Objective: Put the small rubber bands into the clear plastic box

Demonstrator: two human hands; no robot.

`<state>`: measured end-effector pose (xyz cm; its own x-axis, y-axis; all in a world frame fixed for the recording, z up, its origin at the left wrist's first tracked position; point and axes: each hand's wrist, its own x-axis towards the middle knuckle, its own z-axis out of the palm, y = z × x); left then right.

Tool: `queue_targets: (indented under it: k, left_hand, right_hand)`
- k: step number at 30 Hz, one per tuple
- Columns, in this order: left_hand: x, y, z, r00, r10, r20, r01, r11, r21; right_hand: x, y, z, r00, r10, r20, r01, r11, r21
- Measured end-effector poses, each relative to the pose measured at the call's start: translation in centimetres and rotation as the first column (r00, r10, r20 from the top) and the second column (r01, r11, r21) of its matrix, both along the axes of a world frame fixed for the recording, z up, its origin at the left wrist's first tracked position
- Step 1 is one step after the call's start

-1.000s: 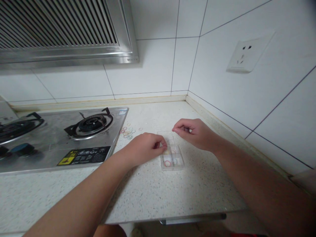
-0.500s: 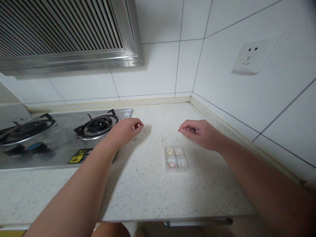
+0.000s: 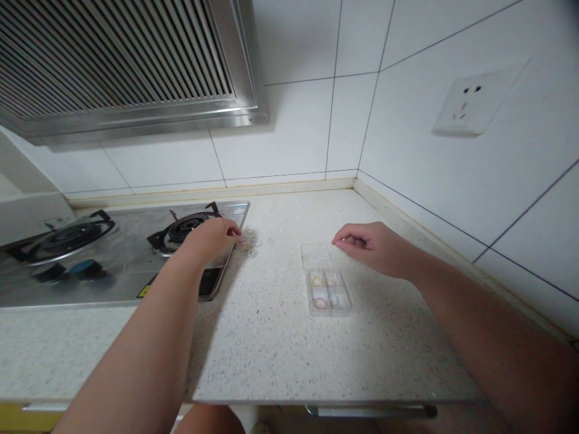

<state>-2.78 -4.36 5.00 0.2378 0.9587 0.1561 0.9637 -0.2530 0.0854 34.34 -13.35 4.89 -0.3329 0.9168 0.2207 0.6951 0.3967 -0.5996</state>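
My left hand (image 3: 214,236) is over the hob's right edge, its fingers bent together at a loose cluster of small thin bands (image 3: 251,245) on the counter. What its fingertips hold, if anything, is too small to make out. A clear plastic box (image 3: 329,310) with compartments lies with its lid (image 3: 315,254) folded open at the back. Yellow, red and pale bands show inside the compartments. Just right of the lid, my right hand (image 3: 368,242) is held with thumb and forefinger pinched. Whatever may be between those fingertips cannot be seen.
A steel gas hob (image 3: 115,277) with black burners takes up the left side, under a range hood (image 3: 136,114). Tiled walls meet at the back right corner, with a socket (image 3: 468,105) on the right wall. The speckled counter (image 3: 271,349) ends in front above a drawer handle.
My left hand has moved left to the hob's edge, uncovering the cluster of bands. My right hand stays pinched beside the lid. The view has shifted slightly.
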Motion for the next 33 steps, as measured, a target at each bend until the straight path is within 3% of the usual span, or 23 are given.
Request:
queue_targets:
  k: [8, 17, 33]
  left_hand:
    - [-0.1, 0.3, -1.2, 0.998, 0.018, -0.055, -0.024, 0.994, -0.107]
    - [0.0, 0.3, -1.6, 0.999, 0.027, -0.028, -0.029, 0.994, -0.107]
    - [1.4, 0.1, -0.9, 0.966, -0.058, 0.253, 0.054, 0.998, 0.020]
  right_hand:
    - [0.1, 0.2, -0.1, 0.999, 0.007, 0.038, -0.006, 1.000, -0.016]
    - [0.0, 0.2, 0.0, 0.997, 0.021, 0.078, -0.018, 0.999, -0.039]
    - [0.1, 0.2, 0.0, 0.997, 0.030, 0.073, -0.028, 0.999, -0.020]
